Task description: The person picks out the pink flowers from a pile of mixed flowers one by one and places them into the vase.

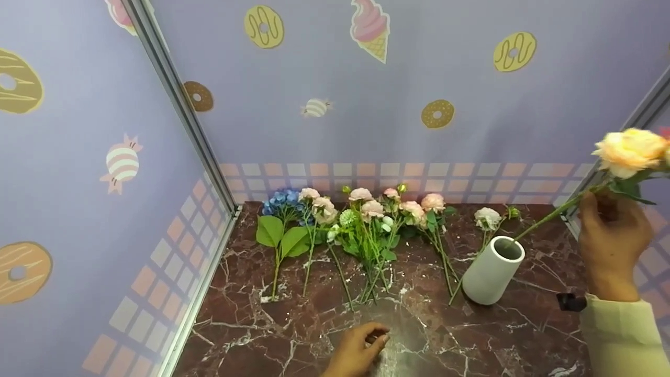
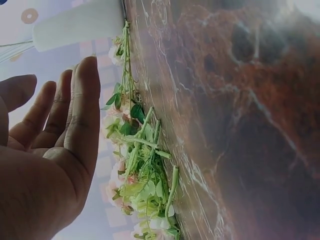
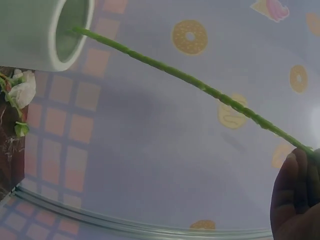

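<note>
My right hand [image 1: 615, 235] pinches the green stem [image 3: 210, 90] of a flower with a pale yellow-orange bloom [image 1: 631, 151]. The stem slants down to the left, and its lower end is inside the mouth of the white vase [image 1: 484, 277]. A bit of red shows beside the bloom at the frame's right edge. Low in the head view, my left hand [image 1: 358, 348] hovers by the front of the table with loosely bent fingers and holds nothing. In the left wrist view its fingers [image 2: 82, 110] look relaxed, with the flower stems beyond them.
Along the back of the marble table [image 1: 261, 335] lie a blue hydrangea [image 1: 285, 201], several pink flowers [image 1: 372, 209] and green sprigs. A white flower [image 1: 488, 218] lies behind the vase. Patterned panels [image 1: 335, 131] enclose the back and sides.
</note>
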A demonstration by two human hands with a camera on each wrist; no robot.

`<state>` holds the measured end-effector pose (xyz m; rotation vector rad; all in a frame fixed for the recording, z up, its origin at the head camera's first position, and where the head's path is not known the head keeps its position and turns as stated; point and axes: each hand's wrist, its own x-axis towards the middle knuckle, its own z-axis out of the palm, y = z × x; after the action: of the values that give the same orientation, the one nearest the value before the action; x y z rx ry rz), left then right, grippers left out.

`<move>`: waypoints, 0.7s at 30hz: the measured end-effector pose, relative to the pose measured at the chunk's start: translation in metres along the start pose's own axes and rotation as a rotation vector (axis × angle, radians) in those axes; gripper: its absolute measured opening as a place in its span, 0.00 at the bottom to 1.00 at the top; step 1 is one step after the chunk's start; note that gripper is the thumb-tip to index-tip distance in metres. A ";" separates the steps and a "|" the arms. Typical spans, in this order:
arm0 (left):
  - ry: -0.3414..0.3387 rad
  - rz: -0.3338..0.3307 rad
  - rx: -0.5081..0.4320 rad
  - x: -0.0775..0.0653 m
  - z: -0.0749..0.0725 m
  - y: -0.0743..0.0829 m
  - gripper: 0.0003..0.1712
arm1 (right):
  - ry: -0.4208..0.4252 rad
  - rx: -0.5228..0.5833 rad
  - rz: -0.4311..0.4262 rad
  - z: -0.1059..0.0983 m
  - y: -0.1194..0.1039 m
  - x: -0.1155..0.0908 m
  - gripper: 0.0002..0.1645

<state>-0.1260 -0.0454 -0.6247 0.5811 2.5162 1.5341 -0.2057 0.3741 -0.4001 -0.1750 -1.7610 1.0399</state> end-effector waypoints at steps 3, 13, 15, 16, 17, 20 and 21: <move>-0.002 0.001 -0.002 0.000 -0.001 0.001 0.12 | -0.049 -0.069 0.061 0.002 0.002 -0.004 0.13; -0.025 0.013 -0.036 -0.002 -0.003 -0.002 0.13 | -0.165 -0.012 0.259 0.008 0.008 -0.020 0.15; -0.022 0.014 -0.038 -0.001 -0.002 -0.002 0.13 | -0.167 -0.016 0.273 0.009 0.011 -0.021 0.16; -0.019 0.021 -0.038 -0.001 -0.002 -0.003 0.13 | -0.169 -0.009 0.282 0.009 0.011 -0.022 0.16; -0.019 0.022 -0.036 -0.001 -0.002 -0.003 0.12 | -0.172 0.010 0.288 0.010 0.013 -0.022 0.16; -0.018 0.038 -0.044 0.000 -0.002 -0.002 0.12 | -0.194 0.051 0.294 0.010 0.015 -0.024 0.17; -0.018 0.045 -0.046 0.000 -0.002 -0.001 0.12 | -0.201 0.058 0.293 0.011 0.015 -0.025 0.17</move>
<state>-0.1268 -0.0474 -0.6250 0.6464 2.4637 1.5901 -0.2083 0.3637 -0.4292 -0.3078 -1.9216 1.3573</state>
